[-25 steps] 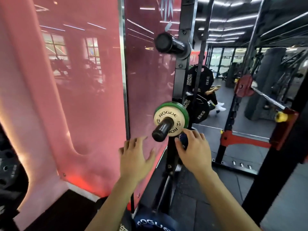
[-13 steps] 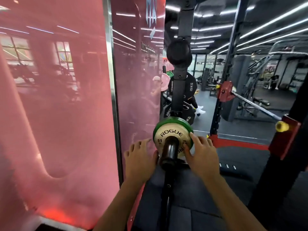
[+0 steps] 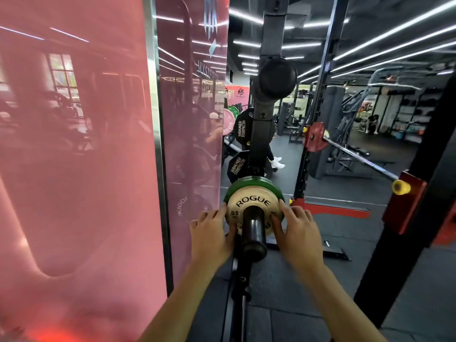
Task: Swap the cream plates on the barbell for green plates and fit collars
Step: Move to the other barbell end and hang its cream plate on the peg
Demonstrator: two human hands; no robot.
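At the lower centre of the frame, the cream plate [image 3: 254, 208] on a black peg [image 3: 254, 236], in front of a green plate [image 3: 251, 184], is gripped at its edges by the left hand [image 3: 212, 236] and right hand [image 3: 297, 233], one on either side.

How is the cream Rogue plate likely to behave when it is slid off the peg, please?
The cream plate looks rigid and small, marked 0.5, so probably light. Its centre hole rides the black peg, so it should slide straight off rather than drop. The left hand and right hand flank its smooth rim; once free, the round disc could roll.
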